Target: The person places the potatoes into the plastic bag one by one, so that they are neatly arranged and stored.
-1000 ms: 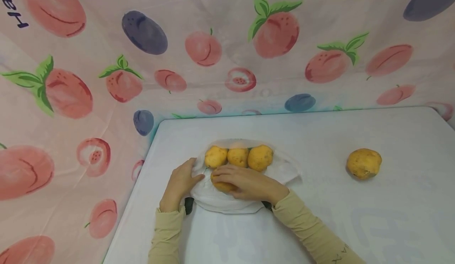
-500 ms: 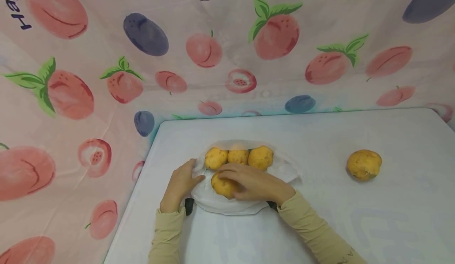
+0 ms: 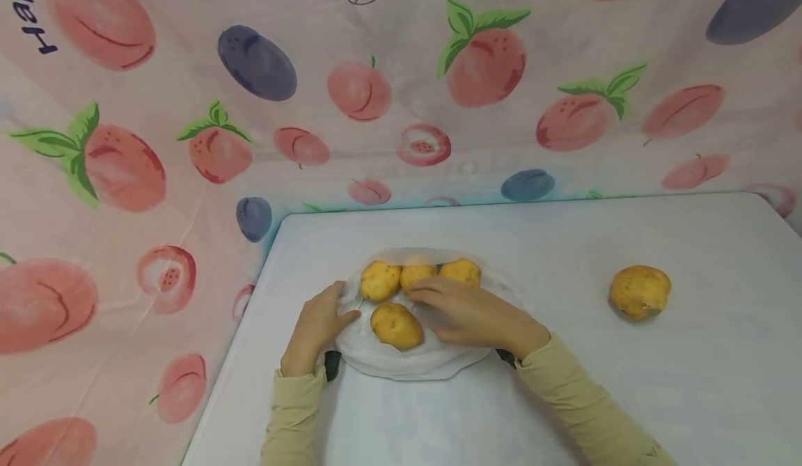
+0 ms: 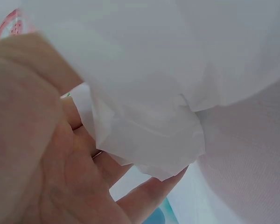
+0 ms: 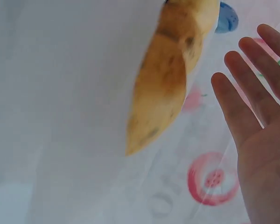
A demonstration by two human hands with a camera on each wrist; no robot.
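A white plastic bag (image 3: 401, 368) lies on the table with its mouth spread. Three yellow potatoes (image 3: 379, 281) sit in a row at its back, partly covered by my right hand. In front of them rests another potato (image 3: 397, 326). At the bag's left edge my left hand (image 3: 317, 324) grips the thin plastic; the left wrist view has the crumpled film (image 4: 149, 140) between thumb and fingers. Over the bag, just right of the front potato, my right hand (image 3: 466, 311) holds nothing. Its fingers (image 5: 242, 98) look straight and spread in the right wrist view, apart from the potatoes (image 5: 163, 79).
A single potato (image 3: 640, 292) lies on the white table (image 3: 626, 396) well to the right of the bag. Behind the table and along its left side hangs a fruit-printed cloth (image 3: 401, 34).
My right hand has let go of the front potato and moved right, off it. That potato now shows fully inside the bag. The left hand stays at the bag's edge.
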